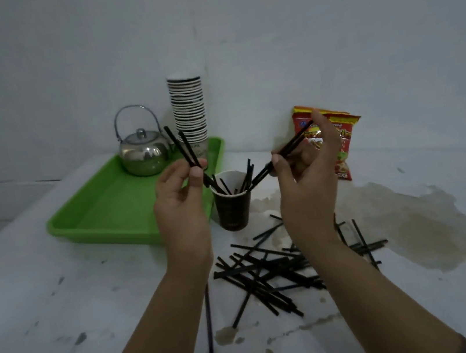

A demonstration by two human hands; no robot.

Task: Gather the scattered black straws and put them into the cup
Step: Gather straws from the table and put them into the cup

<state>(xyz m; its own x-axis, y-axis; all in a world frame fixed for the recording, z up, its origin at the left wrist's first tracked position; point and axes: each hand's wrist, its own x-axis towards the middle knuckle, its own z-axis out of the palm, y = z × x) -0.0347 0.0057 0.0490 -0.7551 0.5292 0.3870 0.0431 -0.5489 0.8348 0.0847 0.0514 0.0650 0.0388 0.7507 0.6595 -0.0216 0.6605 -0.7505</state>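
Nearest, a lone straw is left lying apart on the table. Beyond it, the pile is still uncollected, approx. most of the job. Above, two straws are pinched by the left hand w/ thumb and fingers, tips angled down to the cup, prob. for dropping in. A few more are pinched in the right hand, likewise aimed at the rim. Several already stand in the cup. Behind: tray, kettle, cup stack, snack bag.

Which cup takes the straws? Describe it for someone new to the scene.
Find the green tray. Just off its near right corner, between both hands, stands a single dark paper cup. Unlike the tall cup stack on the tray, it holds black straws.
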